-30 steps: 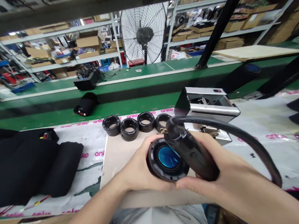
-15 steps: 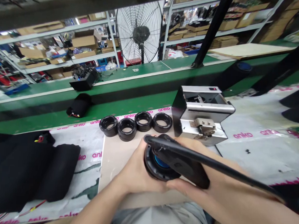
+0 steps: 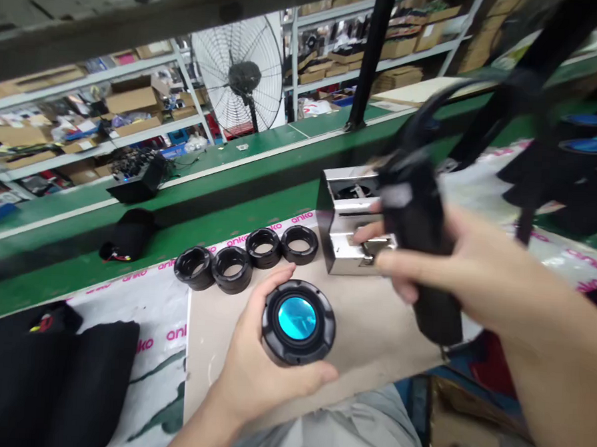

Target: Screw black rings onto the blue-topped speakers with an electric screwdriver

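Left hand [image 3: 256,361] cups a black round lens housing [image 3: 298,322] with blue glass facing up, fingers curled around its rim, over the tan board [image 3: 368,327], just in front of four black rings [image 3: 246,257]; right hand [image 3: 456,272] grips a blurred black corded tool [image 3: 418,223] beside the metal box [image 3: 346,219].

Right hand [image 3: 456,272] and black tool [image 3: 418,223] motion-blurred; finger outlines smeared. Tool's hose [image 3: 445,98] blurred, end lost against dark post. Metal box [image 3: 349,219] partly hidden behind fingers and tool. Left hand [image 3: 255,368] hides lens [image 3: 298,322] underside. Black fabric [image 3: 45,377] cut by left edge. Shelf [image 3: 135,101] contents too small to tell.
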Tool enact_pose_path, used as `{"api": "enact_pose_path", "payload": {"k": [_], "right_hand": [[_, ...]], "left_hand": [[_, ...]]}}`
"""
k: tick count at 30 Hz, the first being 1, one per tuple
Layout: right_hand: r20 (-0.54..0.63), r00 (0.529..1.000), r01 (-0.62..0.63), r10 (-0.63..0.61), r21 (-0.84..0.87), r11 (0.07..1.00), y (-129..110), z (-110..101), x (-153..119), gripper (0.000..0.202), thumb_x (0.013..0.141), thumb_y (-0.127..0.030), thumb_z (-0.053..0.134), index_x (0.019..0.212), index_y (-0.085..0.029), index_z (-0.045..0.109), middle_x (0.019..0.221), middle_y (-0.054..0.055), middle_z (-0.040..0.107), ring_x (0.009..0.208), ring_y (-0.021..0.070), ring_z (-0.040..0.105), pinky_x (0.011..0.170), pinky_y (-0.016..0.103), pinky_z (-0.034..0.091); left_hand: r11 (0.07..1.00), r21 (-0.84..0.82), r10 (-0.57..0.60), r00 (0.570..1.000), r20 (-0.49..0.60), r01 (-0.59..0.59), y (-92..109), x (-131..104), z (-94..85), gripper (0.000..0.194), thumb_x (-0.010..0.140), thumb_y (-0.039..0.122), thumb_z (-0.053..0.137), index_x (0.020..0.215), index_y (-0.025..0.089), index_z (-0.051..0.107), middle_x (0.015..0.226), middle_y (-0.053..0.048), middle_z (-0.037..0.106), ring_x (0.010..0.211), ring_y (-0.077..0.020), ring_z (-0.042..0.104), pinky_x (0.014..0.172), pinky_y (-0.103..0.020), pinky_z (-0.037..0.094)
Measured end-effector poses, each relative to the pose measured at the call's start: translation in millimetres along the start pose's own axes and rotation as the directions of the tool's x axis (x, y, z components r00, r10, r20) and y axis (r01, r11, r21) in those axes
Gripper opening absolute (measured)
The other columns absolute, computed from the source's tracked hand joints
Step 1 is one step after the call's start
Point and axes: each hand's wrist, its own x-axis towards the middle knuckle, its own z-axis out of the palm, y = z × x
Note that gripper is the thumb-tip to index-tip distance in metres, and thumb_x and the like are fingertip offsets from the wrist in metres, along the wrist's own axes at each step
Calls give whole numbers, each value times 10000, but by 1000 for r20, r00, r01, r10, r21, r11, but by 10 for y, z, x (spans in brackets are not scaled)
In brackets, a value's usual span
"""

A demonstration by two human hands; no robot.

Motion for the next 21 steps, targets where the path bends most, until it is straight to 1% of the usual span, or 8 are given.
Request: {"api": "enact_pose_path", "payload": {"k": [1, 3, 5, 8, 11, 14, 17, 21], "right_hand": [[-131, 991, 19, -2, 135, 991, -27, -101, 48, 348, 832, -356, 793, 1104, -252, 602, 724, -8, 676, 472, 183, 574, 449, 323, 477], [-349, 936, 164, -39, 337, 927, -87, -268, 126, 235, 895, -259, 728, 1073, -250, 574, 651, -40, 613, 442, 159, 511, 446, 328, 451], [-435, 887, 328, -156, 354, 876, -134, -354, 180, 143, 924, -246, 701, 1001, -240, 581, 633, -54, 574, 458, 149, 504, 460, 336, 461], [-420, 853, 466, -310, 345, 815, -158, -308, 261, 275, 888, -382, 809, 910, -258, 564, 637, -75, 558, 465, 140, 513, 458, 340, 479], [-422, 831, 520, -362, 360, 774, -147, -149, 380, 476, 775, -499, 925, 961, -274, 548, 646, -96, 568, 482, 144, 533, 459, 332, 491], [-367, 858, 491, -360, 376, 786, -116, -32, 495, 603, 716, -625, 935, 943, -267, 506, 630, -101, 547, 468, 134, 517, 444, 307, 457], [-336, 876, 450, -345, 316, 835, -76, -6, 545, 655, 748, -803, 813, 847, -261, 459, 590, -93, 507, 422, 117, 479, 406, 289, 409], [-324, 885, 435, -335, 313, 844, -41, -14, 546, 601, 807, -768, 790, 840, -265, 462, 552, -92, 497, 420, 127, 486, 401, 274, 379]], "left_hand": [[1000, 25, 2, 1000, 1, -2, 7, 1, -15, 1006, 514, 360, 1042, 1419, 330, 604, 1537, -87, 633, 1393, -370, 624, 1178, -536, 516], [997, 78, 21, 1000, 11, -22, 19, 36, -41, 931, 558, 378, 1008, 1397, 318, 610, 1443, -77, 694, 1278, -328, 701, 1085, -465, 583], [988, 133, 72, 997, 37, -77, 31, 128, -32, 848, 588, 381, 983, 1355, 306, 628, 1371, -63, 729, 1215, -299, 732, 1033, -415, 605], [979, 140, 132, 987, 96, -145, 48, 335, 88, 798, 595, 361, 975, 1311, 285, 633, 1299, -57, 764, 1160, -286, 755, 984, -385, 618], [988, 69, 124, 976, 182, -138, 47, 506, 270, 783, 591, 337, 971, 1290, 265, 625, 1256, -63, 776, 1130, -288, 761, 972, -392, 618], [996, 4, 82, 966, 247, -85, 18, 564, 376, 838, 578, 317, 979, 1328, 278, 608, 1290, -59, 754, 1164, -278, 743, 1001, -383, 600], [998, -16, 64, 962, 265, -62, -16, 551, 382, 892, 567, 297, 993, 1368, 297, 602, 1372, -59, 716, 1241, -278, 710, 1066, -378, 563], [997, -12, 78, 961, 264, -78, -30, 548, 362, 892, 562, 272, 990, 1370, 316, 613, 1388, -46, 707, 1266, -271, 699, 1091, -366, 542]]}}
